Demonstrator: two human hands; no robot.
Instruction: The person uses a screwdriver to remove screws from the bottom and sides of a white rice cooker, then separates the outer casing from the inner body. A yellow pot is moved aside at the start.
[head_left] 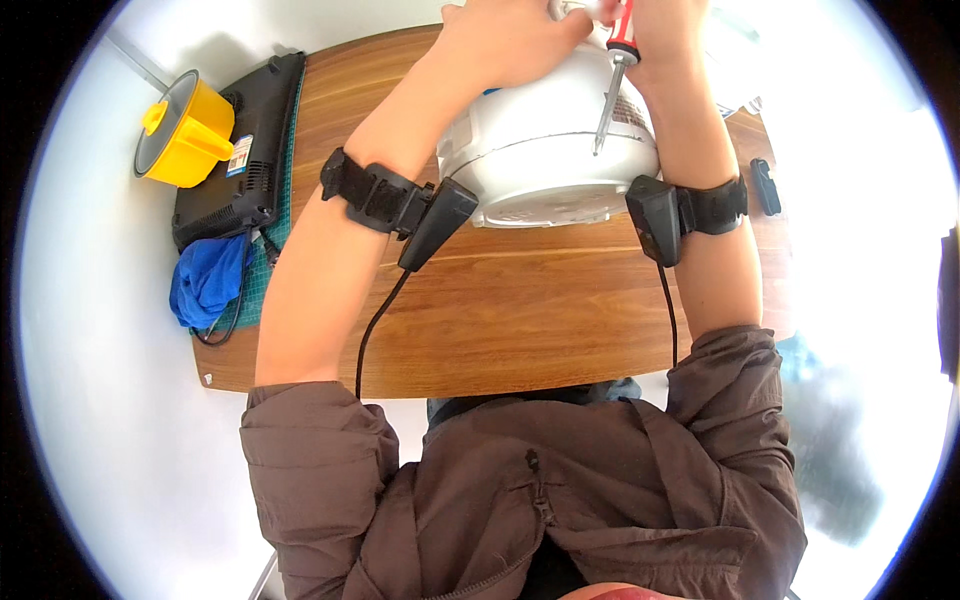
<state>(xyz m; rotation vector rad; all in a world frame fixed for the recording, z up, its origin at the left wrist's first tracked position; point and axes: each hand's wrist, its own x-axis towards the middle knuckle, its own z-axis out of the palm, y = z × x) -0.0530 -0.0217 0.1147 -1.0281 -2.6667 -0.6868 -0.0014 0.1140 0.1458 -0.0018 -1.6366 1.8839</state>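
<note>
A white rounded household appliance (560, 165), perhaps a rice cooker, lies tipped on the wooden table with a flat round face toward me. My right hand (668, 35) is closed round a screwdriver (621, 45) with a red, white and black handle. Its metal shaft slants back toward me in front of the appliance; the tip looks free of any screw. Over the appliance's far top, my left hand (515, 42) is bent, its thumb beside a small white part (568, 8). The upper picture edge cuts off both hands' fingers, hiding what the left fingers hold.
At the left of the wooden table (520, 310), a yellow lidded pot (190, 130) rests on a black flat appliance (245, 150) over a green mat (262, 285). A blue cloth (208, 280) and cord lie nearer. A small black object (765, 187) sits at right. Cables hang from both black wrist straps.
</note>
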